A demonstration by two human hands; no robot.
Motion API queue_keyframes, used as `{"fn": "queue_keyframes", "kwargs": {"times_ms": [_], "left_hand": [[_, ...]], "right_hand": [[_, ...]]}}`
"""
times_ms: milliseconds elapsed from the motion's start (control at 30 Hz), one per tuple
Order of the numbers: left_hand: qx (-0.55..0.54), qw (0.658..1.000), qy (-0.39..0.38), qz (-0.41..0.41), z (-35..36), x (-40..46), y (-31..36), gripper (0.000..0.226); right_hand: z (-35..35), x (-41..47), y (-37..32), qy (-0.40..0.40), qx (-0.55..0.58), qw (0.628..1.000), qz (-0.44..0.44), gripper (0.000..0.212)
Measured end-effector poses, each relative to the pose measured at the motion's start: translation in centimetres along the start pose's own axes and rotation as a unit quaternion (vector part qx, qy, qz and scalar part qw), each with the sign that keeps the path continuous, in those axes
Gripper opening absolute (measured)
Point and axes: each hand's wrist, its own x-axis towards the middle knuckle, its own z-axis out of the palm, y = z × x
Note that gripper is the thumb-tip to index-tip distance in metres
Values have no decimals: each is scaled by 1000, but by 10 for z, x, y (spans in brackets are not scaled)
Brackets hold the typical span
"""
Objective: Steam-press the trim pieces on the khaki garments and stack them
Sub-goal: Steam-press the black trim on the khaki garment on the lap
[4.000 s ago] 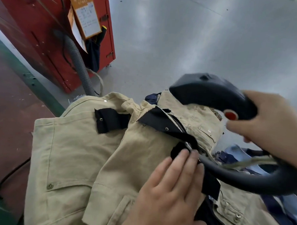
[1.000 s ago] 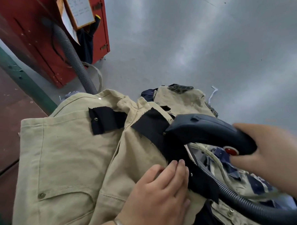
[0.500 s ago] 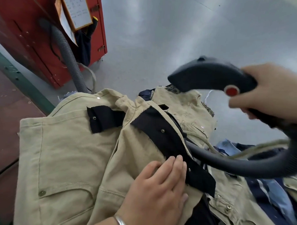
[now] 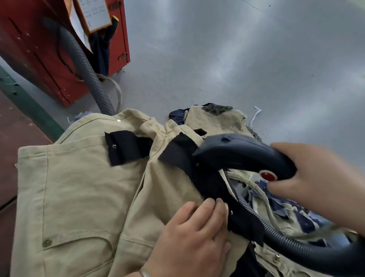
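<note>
Grey floor behind; the left hand (image 4: 191,240) lies flat, pinning the khaki garment (image 4: 82,197) while the right hand (image 4: 312,184) grips the steam iron (image 4: 239,154) on the black trim (image 4: 183,157).

A dark red work surface (image 4: 9,153) with a green edge (image 4: 27,104) lies at the left, and the khaki garments (image 4: 78,197) are piled on it. Beyond, the grey floor (image 4: 242,57) carries a red cabinet (image 4: 46,50) at far left.
</note>
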Motion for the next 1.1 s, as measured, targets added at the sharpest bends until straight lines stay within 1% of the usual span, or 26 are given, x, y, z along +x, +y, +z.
{"fn": "queue_keyframes", "kwargs": {"times_ms": [133, 267, 300, 433, 500, 600, 700, 767, 867, 900, 967, 1033, 1100], "left_hand": [[-3, 1000, -16, 0, -2, 2, 0, 44], [-9, 999, -31, -5, -7, 3, 2, 46], [-9, 999, -34, -6, -7, 3, 2, 46], [-11, 999, -53, 3, -6, 2, 3, 47], [-13, 998, -64, 13, -5, 2, 4, 47], [-24, 997, -68, 26, -4, 4, 4, 48], [-33, 997, -67, 32, -3, 7, 5, 49], [-48, 996, -69, 29, -3, 10, 6, 49], [-69, 995, -64, 30, -1, 12, 9, 45], [-76, 995, -64, 31, 0, 12, 10, 44], [-84, 994, -68, 30, 1, 11, 12, 43], [-90, 993, -72, 26, 1, 11, 11, 42], [-103, 992, -69, 21, 2, 10, 11, 41]], "right_hand": [[-2, 35, -21, 48, -22, 998, -39, 13], [-6, 74, -47, 85, -67, 993, -52, 19], [-9, 81, -50, 90, -63, 993, -51, 20], [-33, 85, -46, 123, -16, 991, -58, 14], [-49, 72, -36, 140, 21, 988, -55, 13], [-61, 36, -22, 137, 50, 989, -38, 18], [-51, 0, -17, 123, -36, 990, -57, 39], [-39, -12, -19, 88, -73, 991, -64, 37], [-20, -9, -30, 15, -141, 989, -37, 33], [-16, -5, -35, 2, -166, 986, -33, 29], [-13, 6, -46, 28, -201, 979, -37, 15], [-13, 16, -56, 74, -210, 974, -48, 13], [-11, 31, -61, 96, -204, 972, -62, 13]]}}
